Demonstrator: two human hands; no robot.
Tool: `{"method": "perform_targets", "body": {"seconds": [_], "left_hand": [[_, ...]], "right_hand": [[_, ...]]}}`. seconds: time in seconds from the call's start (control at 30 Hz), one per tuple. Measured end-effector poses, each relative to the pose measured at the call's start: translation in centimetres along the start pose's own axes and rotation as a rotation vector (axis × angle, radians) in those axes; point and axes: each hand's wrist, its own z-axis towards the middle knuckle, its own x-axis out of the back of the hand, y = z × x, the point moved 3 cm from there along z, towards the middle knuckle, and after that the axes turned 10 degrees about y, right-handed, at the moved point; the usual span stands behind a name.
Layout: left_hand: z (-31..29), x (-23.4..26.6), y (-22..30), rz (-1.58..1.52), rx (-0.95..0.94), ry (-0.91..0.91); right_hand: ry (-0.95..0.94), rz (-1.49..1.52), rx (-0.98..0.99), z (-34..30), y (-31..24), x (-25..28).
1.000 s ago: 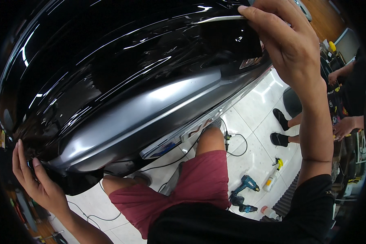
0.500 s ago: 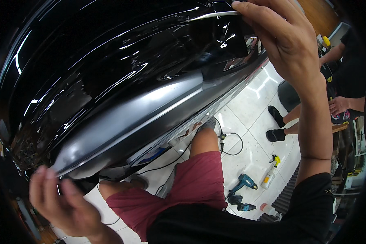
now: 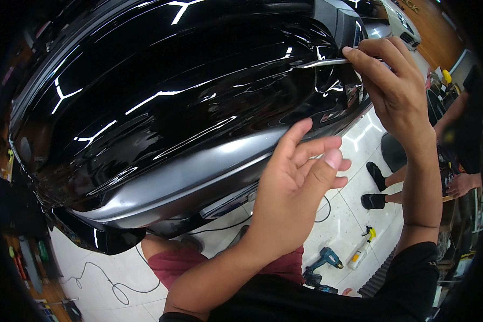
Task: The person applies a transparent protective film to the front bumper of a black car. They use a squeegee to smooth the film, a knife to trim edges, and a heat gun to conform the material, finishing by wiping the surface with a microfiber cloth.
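A glossy black car bumper fills the upper left, with a satin silver-grey panel along its lower part. My right hand is at the bumper's right end, fingers closed at the tip of a thin pale strip that runs along the black surface. Whether the strip is a separate piece or the lifted edge of a film, I cannot tell. In front of the silver panel, my left hand hangs in the air with nothing in it, its fingers apart and curved.
On the tiled floor lie a teal heat gun and a spray bottle with a yellow head. Black cable loops over the tiles at the lower left. Another person's hand and feet show at right.
My left hand has come from the bumper's left end rightward to the silver panel's middle. The view has shifted, showing more of the bumper's top. My right hand keeps its closed fingers on the strip.
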Motion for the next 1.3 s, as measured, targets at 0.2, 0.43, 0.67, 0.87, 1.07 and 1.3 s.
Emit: {"method": "perform_targets", "body": {"seconds": [0.2,0.43,0.67,0.87,1.07,1.3], "left_hand": [[1.2,-1.4,0.1,-0.236,0.066,0.077],[3.1,-2.5,-0.5,-0.326,0.095,0.095],[3.4,-2.8,-1.1,-0.285,0.072,0.162],[3.5,-2.6,-1.1,-0.306,0.066,0.124],[3.8,-2.4,-1.0,-0.438,0.121,0.022],[4.0,-3.8,-0.9,-0.649,0.253,-0.030]], "right_hand": [[-0.015,-0.017,-0.001,0.1,0.2,0.6],[-0.023,-0.049,-0.001,0.1,0.3,1.1],[-0.053,-0.105,-0.017,0.0,0.8,1.7],[-0.082,-0.144,-0.005,0.5,0.6,2.0],[-0.117,-0.169,0.014,1.8,0.0,3.5],[-0.180,-0.206,0.020,2.9,-0.4,4.5]]}}
